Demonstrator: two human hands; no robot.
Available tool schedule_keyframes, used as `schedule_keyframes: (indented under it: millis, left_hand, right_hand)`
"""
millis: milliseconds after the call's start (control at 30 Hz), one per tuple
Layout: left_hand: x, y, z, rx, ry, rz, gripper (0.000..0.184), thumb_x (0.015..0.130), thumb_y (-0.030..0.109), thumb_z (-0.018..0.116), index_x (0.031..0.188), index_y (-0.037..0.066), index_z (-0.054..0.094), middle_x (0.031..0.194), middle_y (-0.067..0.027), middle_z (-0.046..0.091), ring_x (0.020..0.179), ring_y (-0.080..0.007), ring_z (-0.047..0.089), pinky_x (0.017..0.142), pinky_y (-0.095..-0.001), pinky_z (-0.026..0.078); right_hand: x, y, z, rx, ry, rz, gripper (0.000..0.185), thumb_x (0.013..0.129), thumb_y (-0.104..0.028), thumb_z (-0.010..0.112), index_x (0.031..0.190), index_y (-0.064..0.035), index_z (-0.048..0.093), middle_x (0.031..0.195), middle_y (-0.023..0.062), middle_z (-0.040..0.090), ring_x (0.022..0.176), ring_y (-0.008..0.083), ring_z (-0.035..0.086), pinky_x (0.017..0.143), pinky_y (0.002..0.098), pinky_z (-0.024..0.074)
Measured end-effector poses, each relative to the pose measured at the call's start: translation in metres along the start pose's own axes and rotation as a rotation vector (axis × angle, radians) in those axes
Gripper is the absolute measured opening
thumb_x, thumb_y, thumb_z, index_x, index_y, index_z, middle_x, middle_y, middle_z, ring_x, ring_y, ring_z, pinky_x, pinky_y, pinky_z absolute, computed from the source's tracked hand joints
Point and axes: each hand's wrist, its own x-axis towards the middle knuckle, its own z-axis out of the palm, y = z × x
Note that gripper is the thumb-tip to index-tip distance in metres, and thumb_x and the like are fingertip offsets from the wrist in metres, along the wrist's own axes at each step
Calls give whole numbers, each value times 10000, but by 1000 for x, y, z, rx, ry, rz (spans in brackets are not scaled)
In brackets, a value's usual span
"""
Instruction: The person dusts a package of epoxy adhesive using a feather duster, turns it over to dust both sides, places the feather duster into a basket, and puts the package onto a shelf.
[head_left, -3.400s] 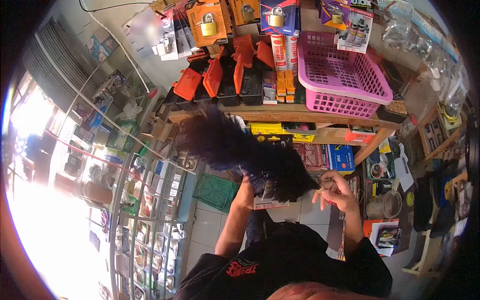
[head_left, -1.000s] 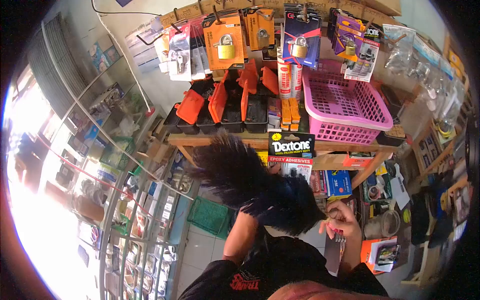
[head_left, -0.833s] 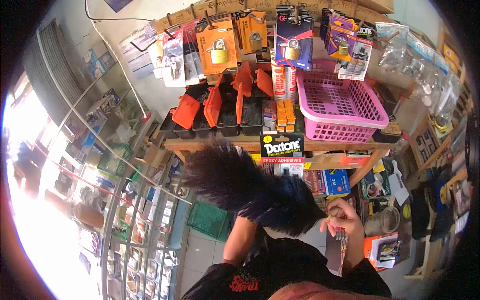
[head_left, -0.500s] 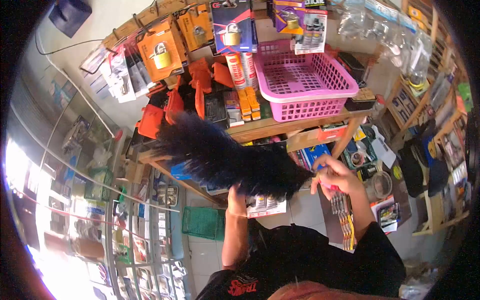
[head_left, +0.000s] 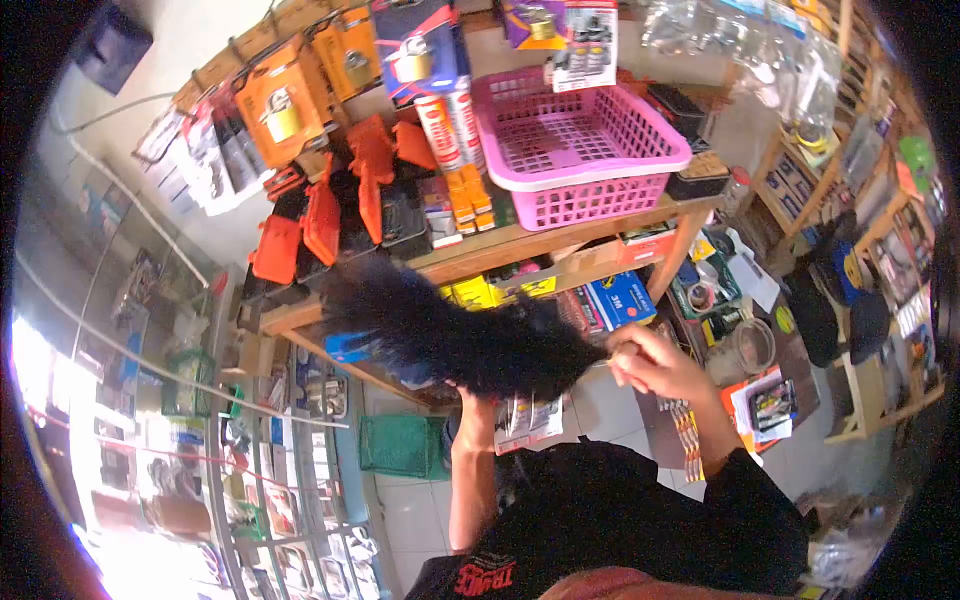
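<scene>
My right hand [head_left: 650, 362] is closed around the thin handle end of a dark, fluffy feather duster [head_left: 470, 335]. The duster stretches leftward across the front of the wooden shelf, its tip smeared by motion. Under its bristles is my left hand [head_left: 474, 412], fingers mostly hidden, gripping what looks like a blister card [head_left: 530, 418] with small tubes on it. A strip of small packs [head_left: 686, 440] shows below my right wrist; whether it hangs from that hand or lies on the brown surface, I cannot tell.
A pink basket [head_left: 600, 190] stands on the wooden shelf [head_left: 470, 258], beside orange-lidded boxes [head_left: 320, 225] and sealant tubes [head_left: 450, 130]. Packaged padlocks [head_left: 282, 115] hang above. A glass display case [head_left: 250, 460] is at left, a green basket [head_left: 400, 445] on the floor.
The view has shifted, so the shelf goods appear further left. My right hand has moved slightly left and the duster has swung with it. The left hand stays beneath the duster.
</scene>
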Motion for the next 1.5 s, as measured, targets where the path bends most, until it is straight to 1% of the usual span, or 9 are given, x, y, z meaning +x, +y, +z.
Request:
schedule_keyframes:
  millis: [67, 300, 567, 833, 967, 1067, 1200, 1300, 1500]
  left_hand:
    - [0, 2, 5, 14, 4, 18, 622, 885, 467, 613, 1262, -17, 513, 1184, -133, 603, 992, -245, 613, 857, -388, 499]
    - [-6, 22, 28, 41, 12, 124, 622, 882, 464, 624, 1253, -24, 518, 1171, -134, 610, 976, -242, 620, 845, -384, 504]
    - [-37, 14, 76, 189, -424, -243, 623, 878, 460, 637, 1243, -32, 525, 1157, -136, 617, 958, -239, 628, 831, -380, 511]
    - [-27, 19, 78, 115, -141, -19, 623, 874, 457, 649, 1232, -40, 532, 1142, -138, 625, 940, -235, 636, 816, -376, 517]
    - [-16, 17, 67, 70, -132, 77, 624, 872, 455, 656, 1227, -44, 535, 1135, -139, 629, 931, -234, 640, 809, -374, 520]
    - [-34, 13, 67, 121, -227, 19, 624, 871, 454, 661, 1223, -46, 538, 1130, -139, 631, 925, -233, 643, 804, -372, 522]
    - [-46, 25, 83, 207, -342, -272, 562, 869, 397, 696, 1163, -67, 576, 1063, -133, 661, 868, -211, 657, 757, -346, 535]
    - [-51, 34, 111, 259, -100, -223, 401, 902, 312, 670, 1031, -64, 622, 931, -105, 680, 816, -153, 647, 713, -295, 525]
    - [-44, 39, 118, 327, -149, -204, 464, 896, 363, 671, 1036, -75, 613, 938, -115, 670, 800, -140, 629, 690, -302, 514]
  right_hand:
    - [-4, -10, 10, -110, 77, -108, 245, 955, -96, 513, 1187, -17, 506, 813, 58, 616, 615, 72, 525, 572, 216, 441]
    - [-25, -5, -3, -447, 381, -252, 236, 869, -86, 644, 1073, 31, 620, 889, 99, 679, 753, 136, 633, 704, 265, 502]
    - [-27, -12, -20, -680, 556, -395, 264, 803, -73, 674, 1061, -28, 648, 899, 114, 660, 829, 274, 622, 760, 355, 478]
    - [-22, -23, -25, -785, 618, -549, 296, 756, -42, 692, 1052, -52, 677, 938, 101, 678, 873, 291, 615, 804, 376, 468]
    - [-19, -19, -30, -805, 652, -612, 308, 739, -20, 704, 1045, -45, 680, 937, 104, 678, 878, 292, 616, 805, 386, 467]
    - [-17, -11, -29, -802, 680, -619, 319, 729, -4, 706, 1045, -39, 681, 934, 106, 678, 869, 294, 616, 804, 388, 467]
    - [-17, -7, -34, -792, 712, -620, 305, 724, -9, 712, 1028, -32, 691, 919, 96, 680, 862, 282, 620, 815, 382, 464]
    - [-11, -9, -35, -794, 717, -640, 295, 719, -9, 712, 1013, -32, 695, 906, 89, 681, 856, 276, 624, 812, 382, 459]
    - [-17, -13, -41, -874, 657, -663, 310, 697, -40, 739, 1004, -33, 696, 884, 90, 682, 827, 264, 630, 792, 387, 459]
